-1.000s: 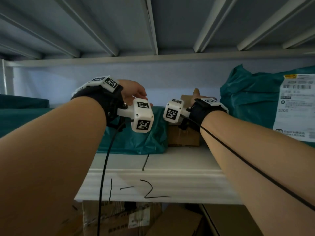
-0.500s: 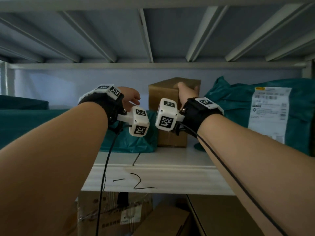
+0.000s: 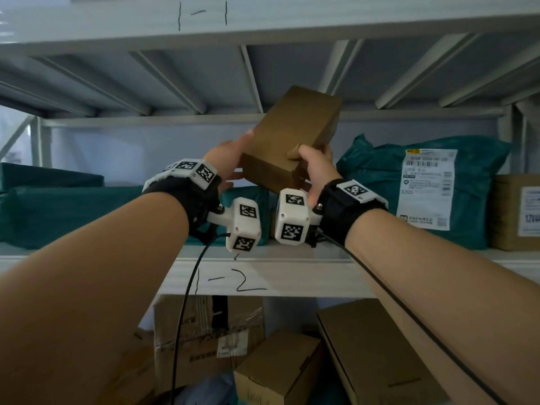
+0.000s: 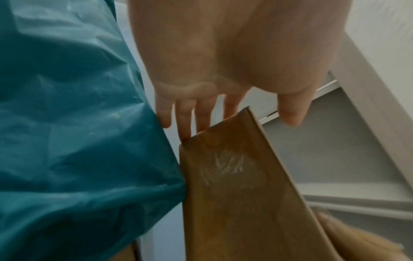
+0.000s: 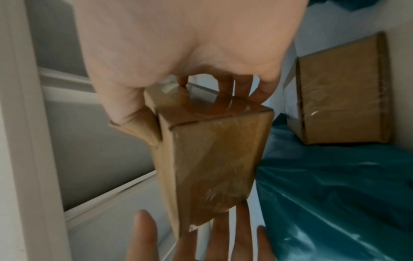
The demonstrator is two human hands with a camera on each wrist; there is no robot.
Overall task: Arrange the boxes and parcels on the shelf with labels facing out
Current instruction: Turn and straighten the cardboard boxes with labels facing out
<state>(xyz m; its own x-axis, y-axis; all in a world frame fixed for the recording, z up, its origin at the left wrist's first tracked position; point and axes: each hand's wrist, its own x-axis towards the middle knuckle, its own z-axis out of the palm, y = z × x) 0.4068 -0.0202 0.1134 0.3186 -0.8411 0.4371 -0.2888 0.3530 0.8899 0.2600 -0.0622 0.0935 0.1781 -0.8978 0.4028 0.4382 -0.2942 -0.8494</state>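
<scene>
A small plain brown cardboard box [image 3: 287,138] hangs tilted in the air above the shelf marked 1-2 [image 3: 292,276], no label showing on its visible faces. My right hand [image 3: 309,154] grips its near right end, thumb on the upper face and fingers curled round the far side, as the right wrist view shows on the box [image 5: 208,159]. My left hand [image 3: 235,152] lies flat against the box's left side with straight fingers [image 4: 185,121] touching the box [image 4: 234,185].
A teal parcel with a white label [image 3: 423,188] faces out at the right, and a labelled brown box [image 3: 517,211] stands beyond it. Flat teal parcels [image 3: 73,211] fill the left. The upper shelf beam [image 3: 263,27] is close overhead. Cardboard boxes [image 3: 277,372] sit below.
The brown box has gone from standing on the shelf to lifted and tilted. My left hand left the teal parcel and came against the box's left side.
</scene>
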